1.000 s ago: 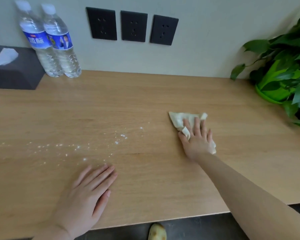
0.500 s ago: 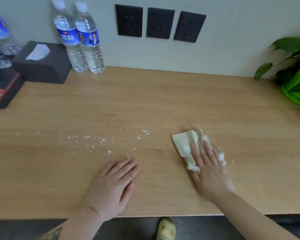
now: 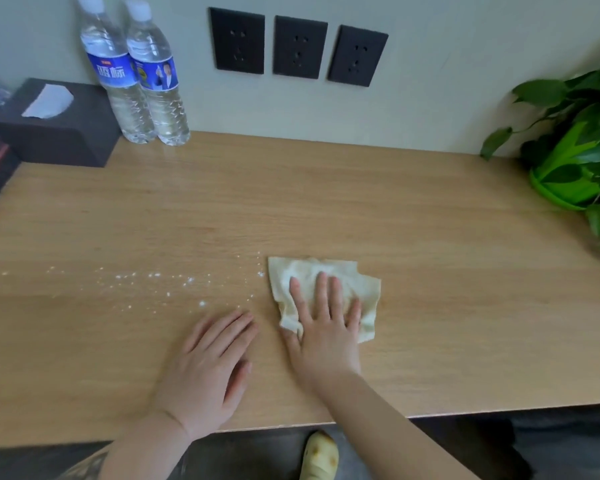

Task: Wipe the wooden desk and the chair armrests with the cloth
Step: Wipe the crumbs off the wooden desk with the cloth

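A pale yellow cloth (image 3: 329, 271) lies spread on the wooden desk (image 3: 361, 209) near its middle. My right hand (image 3: 326, 327) presses flat on the cloth with straight, spread fingers. Just left of it, my left hand (image 3: 208, 368) rests palm down on the bare wood near the front edge. White crumbs (image 3: 160, 282) are scattered in a band on the desk from the cloth's left edge toward the far left. No chair armrest is in view.
Two water bottles (image 3: 136, 74) stand at the back left by the wall, next to a dark tissue box (image 3: 52, 123). A green potted plant (image 3: 575, 157) sits at the right. Three black wall sockets (image 3: 298, 46) are above the desk. A yellow slipper (image 3: 319, 455) shows below the front edge.
My right hand slid the cloth toward me and to the left, up to the crumbs. The cloth has spread flatter. My left hand stayed flat on the desk; the view shifted.
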Demonstrator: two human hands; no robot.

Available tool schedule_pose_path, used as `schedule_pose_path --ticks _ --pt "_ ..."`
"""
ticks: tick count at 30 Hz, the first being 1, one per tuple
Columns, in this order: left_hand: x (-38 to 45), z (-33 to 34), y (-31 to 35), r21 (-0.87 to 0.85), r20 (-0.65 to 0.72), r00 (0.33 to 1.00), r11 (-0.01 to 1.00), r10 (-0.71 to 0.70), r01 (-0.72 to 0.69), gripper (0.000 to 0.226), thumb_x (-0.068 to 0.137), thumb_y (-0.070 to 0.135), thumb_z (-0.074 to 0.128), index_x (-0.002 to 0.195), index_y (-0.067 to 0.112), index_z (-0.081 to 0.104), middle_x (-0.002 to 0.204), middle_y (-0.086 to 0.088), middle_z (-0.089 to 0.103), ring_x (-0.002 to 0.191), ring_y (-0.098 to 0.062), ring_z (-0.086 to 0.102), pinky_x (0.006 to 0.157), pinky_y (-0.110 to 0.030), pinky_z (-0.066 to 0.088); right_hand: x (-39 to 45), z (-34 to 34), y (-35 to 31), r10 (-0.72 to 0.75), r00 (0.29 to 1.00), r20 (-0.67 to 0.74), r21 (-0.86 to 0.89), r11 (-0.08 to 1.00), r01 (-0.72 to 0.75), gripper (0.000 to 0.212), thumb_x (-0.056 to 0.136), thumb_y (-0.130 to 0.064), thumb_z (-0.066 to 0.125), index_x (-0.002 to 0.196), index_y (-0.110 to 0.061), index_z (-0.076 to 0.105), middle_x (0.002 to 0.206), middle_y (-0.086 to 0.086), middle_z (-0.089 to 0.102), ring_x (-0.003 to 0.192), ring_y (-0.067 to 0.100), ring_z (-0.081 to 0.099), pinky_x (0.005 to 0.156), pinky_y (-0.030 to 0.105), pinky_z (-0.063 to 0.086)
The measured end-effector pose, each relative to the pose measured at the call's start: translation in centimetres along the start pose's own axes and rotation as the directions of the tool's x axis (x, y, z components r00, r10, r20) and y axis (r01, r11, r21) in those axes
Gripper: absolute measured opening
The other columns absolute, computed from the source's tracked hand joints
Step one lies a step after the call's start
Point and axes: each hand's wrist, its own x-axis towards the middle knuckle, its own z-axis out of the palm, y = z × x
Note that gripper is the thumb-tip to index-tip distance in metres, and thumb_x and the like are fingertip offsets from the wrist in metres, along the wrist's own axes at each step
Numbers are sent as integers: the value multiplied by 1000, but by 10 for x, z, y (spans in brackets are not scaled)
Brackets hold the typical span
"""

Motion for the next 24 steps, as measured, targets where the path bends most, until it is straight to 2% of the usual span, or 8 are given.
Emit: schedule_pose_path --ticks 2,4,9,12,15,18,21,24 --pt "-5 -1 1 13 -33 993 993 -115 116 54 90 37 38 138 15 49 147 -2 44 139 -16 29 117 -42 10 -31 0 28 -13 999 -41 -11 1000 12 67 91 -54 18 151 -38 -7 160 11 3 146 35 0 112 61 7" --pt "-13 -3 -5 -2 -54 948 949 -314 314 61 91 41 32 146 15 34 154 -3 28 144 -18 17 118 -43 2 -34 -4 60 150 989 -9 -36 988 -150 66 90 -56 10 148 -39 -18 161 10 -4 147 32 -6 113 59 3" --pt "-44 -2 -51 7 -121 653 657 -748 754 68 92 54 -3 145 17 -24 153 -2 -30 141 -18 -29 115 -41 -19 59 -22 37 578 813 66 113 806 -582 64 94 -55 5 149 -31 -18 159 12 -18 144 31 -19 113 59 -12" --pt "-54 -5 -73 -16 -95 526 529 -845 848 72 90 56 -4 142 13 -30 149 -5 -35 140 -19 -30 118 -46 -8 96 -21 -23 446 893 59 106 887 -450 63 96 -54 5 148 -30 -19 158 13 -20 143 31 -23 109 53 -21" --pt "-56 -7 -79 -29 -52 500 501 -865 865 72 91 55 -3 144 13 -26 153 -6 -29 141 -19 -28 118 -45 -10 75 -11 -66 105 994 42 65 992 -108 62 92 -56 -3 145 -34 -26 155 7 -28 141 25 -29 111 47 -22" --pt "-53 -6 -79 -18 -21 465 465 -885 885 75 88 57 -7 144 10 -24 158 -11 -19 144 -25 -22 118 -47 -7 24 -2 -52 -117 992 41 23 993 116 62 87 -59 -10 141 -40 -32 154 0 -31 140 20 -33 115 46 -18" --pt "-53 -7 -79 4 -14 447 447 -895 895 79 85 57 -11 145 8 -23 158 -13 -17 145 -29 -18 118 -49 -4 5 -5 -26 -60 995 86 -36 997 63 62 86 -60 -10 140 -39 -34 156 2 -29 139 20 -33 115 46 -16" --pt "-52 -5 -81 -2 -22 451 451 -892 893 79 84 57 -12 145 8 -24 157 -13 -21 145 -30 -18 118 -51 -3 42 -17 -48 214 972 95 -9 977 -214 66 90 -56 -6 145 -28 -29 156 14 -26 142 29 -27 114 52 -15"
